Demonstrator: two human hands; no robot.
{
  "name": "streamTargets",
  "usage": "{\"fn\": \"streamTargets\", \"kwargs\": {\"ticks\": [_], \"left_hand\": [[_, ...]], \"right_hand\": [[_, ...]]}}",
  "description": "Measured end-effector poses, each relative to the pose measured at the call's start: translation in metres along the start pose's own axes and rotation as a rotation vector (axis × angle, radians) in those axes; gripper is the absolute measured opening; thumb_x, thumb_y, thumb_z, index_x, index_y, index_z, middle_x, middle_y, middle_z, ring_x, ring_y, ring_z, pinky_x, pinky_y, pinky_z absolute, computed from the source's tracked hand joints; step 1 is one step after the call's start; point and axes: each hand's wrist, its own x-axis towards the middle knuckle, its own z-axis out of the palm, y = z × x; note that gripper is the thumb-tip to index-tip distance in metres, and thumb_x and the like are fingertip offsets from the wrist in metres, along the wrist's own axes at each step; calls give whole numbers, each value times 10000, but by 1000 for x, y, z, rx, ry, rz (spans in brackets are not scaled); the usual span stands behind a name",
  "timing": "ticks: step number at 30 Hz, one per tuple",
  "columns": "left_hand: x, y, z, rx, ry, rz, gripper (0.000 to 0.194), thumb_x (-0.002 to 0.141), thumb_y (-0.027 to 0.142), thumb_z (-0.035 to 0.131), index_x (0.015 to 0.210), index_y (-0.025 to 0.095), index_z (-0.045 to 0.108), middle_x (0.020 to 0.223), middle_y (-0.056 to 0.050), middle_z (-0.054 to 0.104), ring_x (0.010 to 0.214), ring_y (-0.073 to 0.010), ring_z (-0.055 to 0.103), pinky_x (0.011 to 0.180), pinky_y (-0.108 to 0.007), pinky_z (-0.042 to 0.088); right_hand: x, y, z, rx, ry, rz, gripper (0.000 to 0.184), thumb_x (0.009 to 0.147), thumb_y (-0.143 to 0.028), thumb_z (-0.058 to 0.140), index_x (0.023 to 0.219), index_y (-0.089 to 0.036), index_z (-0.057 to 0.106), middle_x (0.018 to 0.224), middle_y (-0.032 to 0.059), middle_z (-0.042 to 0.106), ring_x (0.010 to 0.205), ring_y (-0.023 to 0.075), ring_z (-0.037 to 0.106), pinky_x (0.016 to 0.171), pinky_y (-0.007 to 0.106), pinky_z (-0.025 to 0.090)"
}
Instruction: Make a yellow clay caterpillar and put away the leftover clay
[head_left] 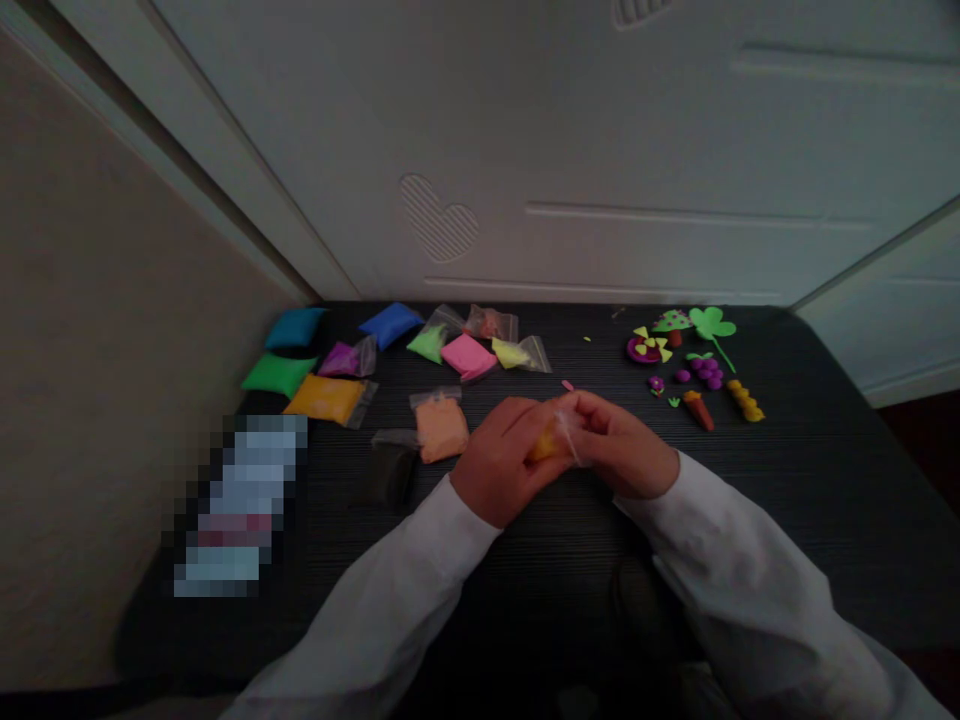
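Between my two hands is a small clear plastic bag of yellow modelling clay point(547, 444), held above the dark table. My left hand point(496, 462) is closed around the bag's clay-filled side. With pinched fingers, my right hand point(628, 446) grips the transparent end of the same bag; its fingertips are partly hidden. Just beyond the hands lies a small pink piece of clay point(568, 385). A bag of peach clay point(441, 428) rests left of my left hand, and a bag of black clay point(390, 474) sits nearer to me.
Bags of orange point(327, 398), green point(279, 374), blue point(390, 325) and pink clay point(469, 355) lie at the left and back. Finished clay shapes stand at right: a mushroom point(673, 323), a clover point(712, 322), purple grapes point(706, 373). A white panelled door point(480, 130) rises behind the table.
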Motion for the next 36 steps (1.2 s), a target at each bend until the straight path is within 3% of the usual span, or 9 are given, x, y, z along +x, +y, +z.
{"fn": "streamTargets", "kwargs": {"ticks": [3, 6, 11, 14, 18, 20, 24, 30, 36], "left_hand": [[3, 1, -3, -8, 61, -172, 409, 717, 330, 632, 1064, 158, 502, 962, -64, 616, 877, -186, 585, 773, -320, 475], [6, 0, -4, -37, 116, -331, 372, 696, 357, 643, 987, 174, 499, 909, -37, 615, 820, -178, 592, 717, -304, 474], [7, -1, -3, -123, 64, -458, 380, 668, 345, 656, 956, 181, 471, 838, -10, 594, 747, -164, 578, 662, -290, 458], [7, 1, -6, -235, -31, -464, 348, 683, 388, 638, 914, 175, 490, 851, -17, 588, 779, -170, 565, 690, -301, 450], [7, 0, -9, -480, -104, -444, 224, 838, 320, 451, 1005, 180, 501, 870, -23, 580, 798, -144, 549, 681, -275, 446], [7, -2, -9, -520, -96, -441, 237, 874, 304, 379, 1033, 182, 505, 844, -24, 575, 793, -138, 544, 681, -271, 446], [6, -7, -4, -510, -108, -436, 238, 854, 324, 431, 1008, 167, 519, 870, -44, 583, 800, -150, 547, 713, -298, 459], [1, -13, -2, -462, 12, -347, 188, 802, 260, 526, 956, 168, 578, 966, -74, 620, 917, -179, 577, 821, -349, 470], [5, -8, -10, -355, 102, -288, 142, 761, 222, 589, 881, 183, 652, 969, -50, 666, 931, -161, 605, 871, -333, 472]], "right_hand": [[-3, -6, -2, -101, 50, -92, 221, 739, -374, 608, 854, -195, 546, 645, -46, 524, 550, 65, 468, 519, 207, 359], [-5, -7, -3, -321, 110, -253, 233, 751, -364, 598, 928, -220, 547, 753, -16, 553, 677, 100, 511, 617, 242, 409], [-7, -2, -1, -774, 172, -409, 168, 743, -316, 618, 876, -224, 575, 810, -1, 579, 770, 129, 533, 843, 334, 392], [-6, -4, -2, -799, 217, -426, 117, 774, -320, 578, 805, -208, 568, 757, -3, 575, 728, 128, 533, 771, 312, 419], [-8, -11, -5, -810, 215, -424, 120, 790, -318, 557, 810, -199, 562, 741, -2, 565, 688, 121, 525, 645, 264, 422], [-10, -13, -7, -831, 215, -430, 110, 795, -306, 550, 822, -199, 563, 752, 2, 571, 689, 122, 528, 645, 264, 424], [-10, -12, -8, -850, 283, -494, 84, 783, -271, 566, 841, -210, 569, 793, 13, 587, 741, 140, 550, 692, 291, 437], [-8, -12, -9, -704, 254, -423, 276, 758, -275, 599, 1016, -223, 518, 756, -6, 582, 701, 126, 557, 683, 287, 450], [-12, -19, -7, -903, 269, -421, 105, 774, -287, 570, 792, -187, 596, 773, 23, 607, 732, 144, 549, 694, 295, 435]]}}
